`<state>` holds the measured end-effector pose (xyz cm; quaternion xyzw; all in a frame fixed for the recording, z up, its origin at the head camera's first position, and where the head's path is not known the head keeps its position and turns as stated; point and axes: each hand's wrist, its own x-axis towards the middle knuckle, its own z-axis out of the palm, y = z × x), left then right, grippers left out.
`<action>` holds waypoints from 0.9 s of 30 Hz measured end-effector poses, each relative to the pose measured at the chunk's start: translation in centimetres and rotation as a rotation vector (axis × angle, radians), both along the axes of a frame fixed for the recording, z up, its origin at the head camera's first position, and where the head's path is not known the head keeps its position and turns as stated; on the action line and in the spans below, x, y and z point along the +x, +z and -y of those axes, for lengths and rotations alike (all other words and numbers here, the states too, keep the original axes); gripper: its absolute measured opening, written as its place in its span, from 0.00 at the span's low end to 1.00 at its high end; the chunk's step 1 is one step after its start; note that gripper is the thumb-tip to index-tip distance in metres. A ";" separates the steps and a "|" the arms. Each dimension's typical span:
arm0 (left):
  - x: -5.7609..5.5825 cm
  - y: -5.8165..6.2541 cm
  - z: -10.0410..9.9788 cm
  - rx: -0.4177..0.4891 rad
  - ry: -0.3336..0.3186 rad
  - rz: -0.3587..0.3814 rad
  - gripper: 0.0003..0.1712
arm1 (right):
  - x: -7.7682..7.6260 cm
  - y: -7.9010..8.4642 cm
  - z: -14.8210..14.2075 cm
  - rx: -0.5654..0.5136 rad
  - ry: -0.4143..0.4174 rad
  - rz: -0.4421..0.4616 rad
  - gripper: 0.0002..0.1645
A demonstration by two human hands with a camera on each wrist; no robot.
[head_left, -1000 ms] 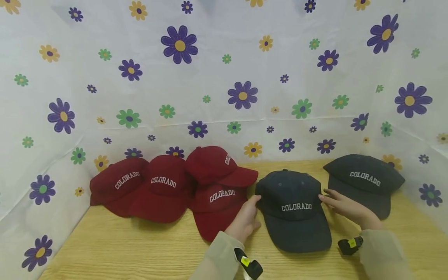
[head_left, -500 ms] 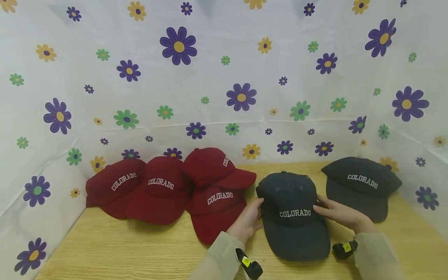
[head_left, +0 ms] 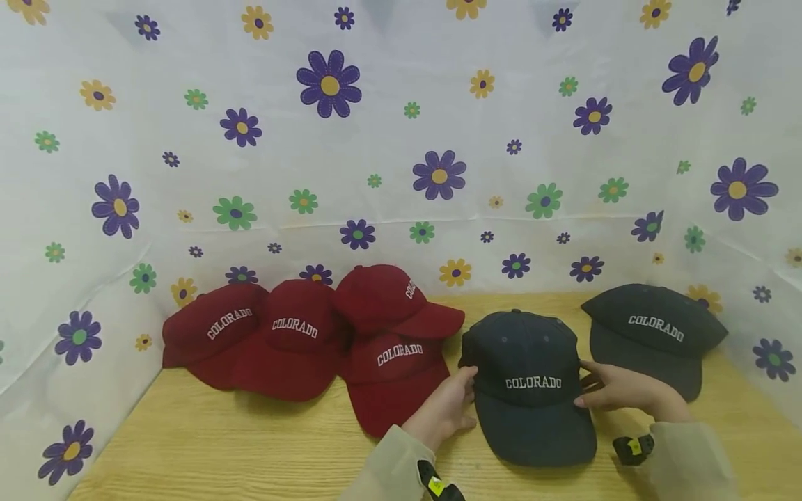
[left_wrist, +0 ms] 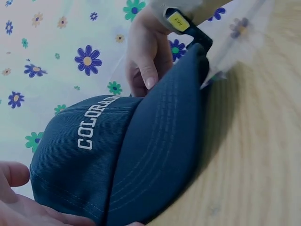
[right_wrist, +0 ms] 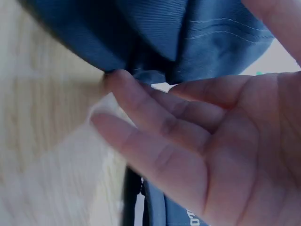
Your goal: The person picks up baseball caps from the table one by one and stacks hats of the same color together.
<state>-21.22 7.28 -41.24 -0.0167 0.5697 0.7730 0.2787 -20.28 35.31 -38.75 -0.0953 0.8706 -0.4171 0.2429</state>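
A navy baseball cap (head_left: pixel 526 355) with white COLORADO lettering rests on the wooden table, its brim toward me. At its left side is my left hand (head_left: pixel 441 410), fingertips at the crown's edge. In the left wrist view, the thumb and loosely extended fingers of this hand (left_wrist: pixel 28 205) lie along the crown. My right hand (head_left: pixel 629 393) is at the opposite side, near where crown meets brim. The right wrist view shows its fingers (right_wrist: pixel 160 165) extended and spread, with fingertips right at the cap's lower edge.
Several red COLORADO caps (head_left: pixel 297 369) lie in a row at the left, one red cap (head_left: pixel 376 299) resting on top of another. A second navy cap (head_left: pixel 654 323) lies at the back right. Flower-printed white cloth (head_left: pixel 376 139) surrounds the table (head_left: pixel 250 452).
The middle navy cap has shifted slightly toward me. Both hands have slid forward along its sides, the right one from the crown down toward the brim.
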 end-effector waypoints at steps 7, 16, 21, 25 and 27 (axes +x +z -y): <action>0.7 0.1 0.1 -0.033 -0.021 -0.034 0.38 | -0.2 -0.4 0.3 0.031 0.046 -0.106 0.50; 0.7 0.0 -0.4 -0.087 -0.019 -0.064 0.40 | -0.4 -0.4 0.4 0.122 0.044 -0.183 0.49; 0.8 0.2 -0.4 -0.090 -0.026 -0.073 0.40 | -0.5 -0.4 0.8 0.151 0.033 -0.197 0.51; 0.7 0.1 -0.4 -0.081 -0.026 -0.072 0.40 | -0.4 -0.4 1.0 0.164 0.021 -0.198 0.51; 0.7 0.1 -0.4 -0.067 -0.026 -0.068 0.40 | -0.4 -0.4 1.0 0.170 0.024 -0.200 0.51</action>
